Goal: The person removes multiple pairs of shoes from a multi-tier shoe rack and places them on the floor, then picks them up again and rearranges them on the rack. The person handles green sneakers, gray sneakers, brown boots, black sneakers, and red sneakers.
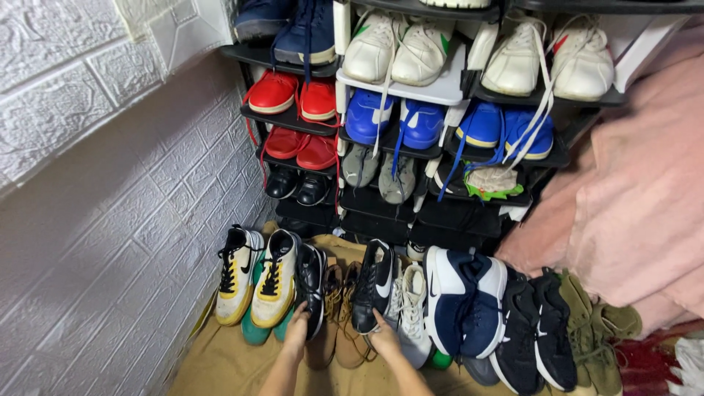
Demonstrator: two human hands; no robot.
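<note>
Head view is showing the left hand (297, 328) gripping the heel of a black sneaker (311, 284), fingers curling around its back edge. The right hand (383, 339) is pinching the heel of a second black sneaker (372, 284), tilted on brown boots (339, 315) lying between them.

White embossed brick wall (95, 183) on the left, a dark tiered shoe rack (411, 220) (fully loaded) ahead, tan floor covering (227, 367) below.

Shoes (273, 282) on tan floor cloth (227, 367)
</note>
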